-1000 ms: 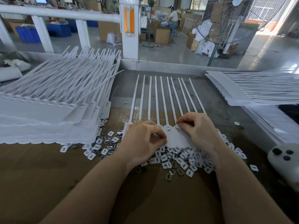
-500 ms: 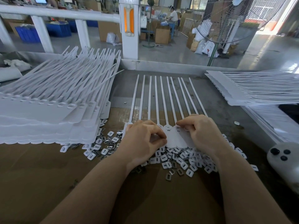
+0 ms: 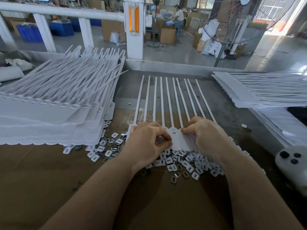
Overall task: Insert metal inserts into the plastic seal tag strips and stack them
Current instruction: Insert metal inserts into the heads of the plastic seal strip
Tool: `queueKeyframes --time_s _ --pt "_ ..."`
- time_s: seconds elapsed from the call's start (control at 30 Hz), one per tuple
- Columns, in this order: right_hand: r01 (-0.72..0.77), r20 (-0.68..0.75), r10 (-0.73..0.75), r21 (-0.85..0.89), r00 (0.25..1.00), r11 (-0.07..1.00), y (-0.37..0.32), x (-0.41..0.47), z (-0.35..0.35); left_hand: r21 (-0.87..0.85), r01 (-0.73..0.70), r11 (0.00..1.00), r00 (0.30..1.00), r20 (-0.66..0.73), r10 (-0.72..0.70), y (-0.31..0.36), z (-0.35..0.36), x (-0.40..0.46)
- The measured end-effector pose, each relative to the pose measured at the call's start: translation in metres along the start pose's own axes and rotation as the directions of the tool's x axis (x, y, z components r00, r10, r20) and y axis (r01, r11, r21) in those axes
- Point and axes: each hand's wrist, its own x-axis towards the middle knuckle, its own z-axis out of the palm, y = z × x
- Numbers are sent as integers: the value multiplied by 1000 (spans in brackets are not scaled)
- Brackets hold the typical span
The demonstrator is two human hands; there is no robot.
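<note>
The seal tag strip [image 3: 178, 140] lies flat on the worktop [image 3: 83, 180] in front of the person, its flat tag heads near the body and its long thin tails fanned away toward the far edge; both hands rest on the row of heads. The left hand [image 3: 146, 143] is curled, its thumb and forefinger pinched close together over a head, and it probably presses a small insert there, but the piece itself is hidden under the fingers; the right hand [image 3: 209, 136] lies on the heads at the right, fingers bent and closed down on the plastic, holding the strip steady.

The loose metal inserts [image 3: 182, 161] lie in a heap just in front of the heads and under both wrists; they look small, hard and light, so they should be picked one at a time between two fingertips. The strip seems thin, light and flexible; the tails would bend and tangle if lifted by them, so it is better taken by the stiffer band of heads, with both hands. The finished stack [image 3: 49, 110] stands at the left, well within reach; another pile of strips [image 3: 265, 92] lies at the right.
</note>
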Motion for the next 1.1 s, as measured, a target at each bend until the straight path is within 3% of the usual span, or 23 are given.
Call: queueKeyframes --time_s 0.2,0.27,0.4,0.6,0.7,0.93,1.1 --pt "-28 -205 55 136 977 990 1 -6 5 -10 4 1000 1000 -10 -4 0 1 0" --pt "-35 -204 57 112 977 993 -2 -7 4 -8 4 1000 1000 -10 -4 0 1 0" --pt "-69 -54 71 24 996 997 -7 -4 0 -10 2 1000 1000 -14 -2 -1 1 0" --pt "-67 -256 110 171 960 983 -7 -11 7 -17 1 1000 1000 -18 -2 0 2 1" --pt "-13 -270 65 192 961 981 -9 -10 9 -17 3 1000 1000 -16 -3 -1 2 0" --pt "34 -169 -26 42 985 999 -14 -10 5 -11 5 1000 1000 -21 -5 -1 2 0" --pt "35 -219 -56 -100 974 994 -28 -14 5 -14 4 1000 999 -34 -4 0 2 0"
